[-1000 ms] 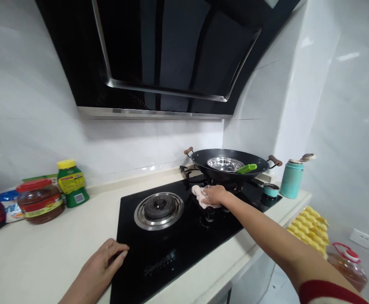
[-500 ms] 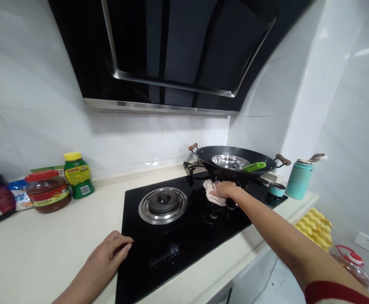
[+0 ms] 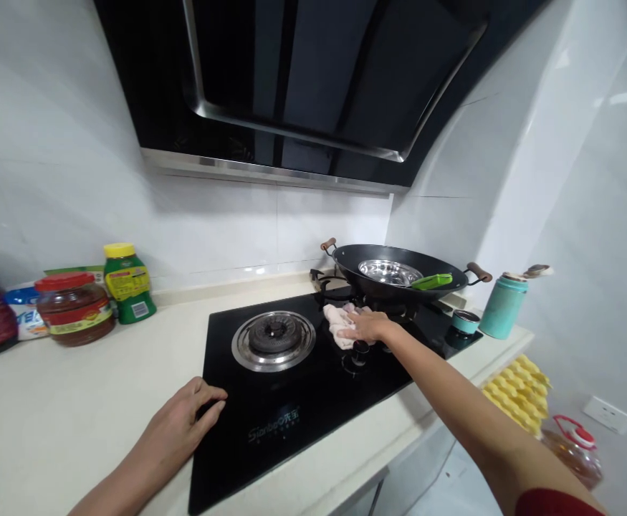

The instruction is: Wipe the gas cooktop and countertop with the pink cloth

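- Right hand (image 3: 367,327) is palm-down over a pale pink cloth (image 3: 337,328), fingers spread across it. Can't really tell if it's pinching any fabric or just pressing.
- The cloth is bunched up on the black glass hob (image 3: 286,390), between the left burner (image 3: 274,334) and the wok (image 3: 436,262), just behind a black control knob (image 3: 360,352).
- Left hand (image 3: 188,414) is well apart from the right one, down at the hob's left edge. Fingers loosely curled, a small gap between thumb and forefinger, nothing held.
- The wok sits at the right end of the hob, wooden handles either side. Inside it there's a shiny steel bowl (image 3: 388,272) plus a utensil with a bright green handle (image 3: 432,282); its working end is hard to make out from here.
- Right of the wok: a small turquoise cup (image 3: 464,322) near the hob's corner, with a turquoise canister (image 3: 504,309) just beside it.
- Far left on the counter (image 3: 114,387): a red-lidded jar (image 3: 75,312) next to a green bottle (image 3: 129,287) with a yellow cap.
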{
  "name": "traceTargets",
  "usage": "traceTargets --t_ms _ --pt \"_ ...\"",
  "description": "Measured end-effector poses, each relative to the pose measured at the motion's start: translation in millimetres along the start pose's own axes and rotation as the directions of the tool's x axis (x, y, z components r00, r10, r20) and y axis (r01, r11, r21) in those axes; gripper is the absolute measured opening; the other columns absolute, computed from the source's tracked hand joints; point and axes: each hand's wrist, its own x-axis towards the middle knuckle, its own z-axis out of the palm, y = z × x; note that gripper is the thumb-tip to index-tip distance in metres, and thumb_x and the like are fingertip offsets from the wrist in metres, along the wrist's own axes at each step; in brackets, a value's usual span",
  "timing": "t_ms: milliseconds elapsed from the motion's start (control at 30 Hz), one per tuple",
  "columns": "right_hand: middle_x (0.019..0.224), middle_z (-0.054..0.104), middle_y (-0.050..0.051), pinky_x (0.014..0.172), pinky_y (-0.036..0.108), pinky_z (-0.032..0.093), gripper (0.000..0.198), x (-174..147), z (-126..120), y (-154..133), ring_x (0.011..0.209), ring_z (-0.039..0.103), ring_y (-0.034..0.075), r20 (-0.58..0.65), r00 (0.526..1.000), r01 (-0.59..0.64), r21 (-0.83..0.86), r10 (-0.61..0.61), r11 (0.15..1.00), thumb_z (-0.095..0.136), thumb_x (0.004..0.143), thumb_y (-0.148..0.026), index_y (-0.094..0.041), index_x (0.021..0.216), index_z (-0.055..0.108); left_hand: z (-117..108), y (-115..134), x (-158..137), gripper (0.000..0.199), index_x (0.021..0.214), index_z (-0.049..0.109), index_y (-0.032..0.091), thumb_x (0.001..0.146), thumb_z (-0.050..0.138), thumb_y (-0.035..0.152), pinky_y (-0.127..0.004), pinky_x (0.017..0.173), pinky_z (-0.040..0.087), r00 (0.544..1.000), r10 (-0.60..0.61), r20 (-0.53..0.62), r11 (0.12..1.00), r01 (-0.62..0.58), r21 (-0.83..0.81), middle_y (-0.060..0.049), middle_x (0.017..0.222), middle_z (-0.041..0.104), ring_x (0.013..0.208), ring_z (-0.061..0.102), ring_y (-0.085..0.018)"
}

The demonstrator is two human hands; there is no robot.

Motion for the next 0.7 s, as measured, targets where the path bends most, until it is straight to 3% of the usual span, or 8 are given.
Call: traceTargets --t_ms 133,400,567,700 --pt "0.167 0.025 0.008 0.118 0.053 0.026 0.105 0.8 -11.4 -18.4 0.153 0.021 0.035 0.05 0.994 0.1 0.026 -0.101 0.995 0.038 0.076 -0.094 -0.032 0.16 0.026 -0.3 -3.2 -0.3 0.034 0.102 0.075 0.028 0.093 0.051 0.05 -0.027 0.073 0.054 1.0 -0.008 0.016 1.0 0.008 0.004 -0.001 0.09 0.065 0.079 0.067 -0.018" --pt "0.155 0.046 0.011 0.11 0.053 0.036 0.096 -16.8 -14.8 -72.8 0.14 0.044 0.038 0.059 0.961 0.269 0.016 -0.27 0.963 0.04 0.074 -0.094 -0.03 0.145 0.052 -0.9 -6.3 1.0 0.036 0.102 0.075 0.027 0.093 0.051 0.052 -0.028 0.075 0.055 1.0 0.02 0.02 1.0 -0.02 0.014 -0.001 0.088 0.064 0.08 0.067 -0.019" --pt "0.142 0.053 0.015 0.101 0.053 0.041 0.089 -50.5 6.0 -91.2 0.128 0.05 0.041 -0.064 0.945 0.322 -0.002 -0.321 0.947 0.047 0.073 -0.09 -0.026 0.133 0.06 -0.1 -9.7 -1.1 0.035 0.104 0.074 0.028 0.094 0.051 0.052 -0.028 0.077 0.054 1.0 0.027 0.01 1.0 -0.027 0.016 -0.001 0.09 0.063 0.081 0.067 -0.019" --pt "0.117 0.058 0.011 0.094 0.044 0.043 0.055 -87.1 32.3 -85.4 0.111 0.053 0.031 -0.255 0.888 0.4 0.011 -0.384 0.917 0.059 0.081 -0.064 -0.024 0.118 0.063 2.2 -15.4 -1.6 0.034 0.106 0.073 0.028 0.094 0.052 0.052 -0.027 0.077 0.054 0.999 0.04 0.005 0.999 -0.04 0.005 0.0 0.09 0.063 0.082 0.067 -0.018"
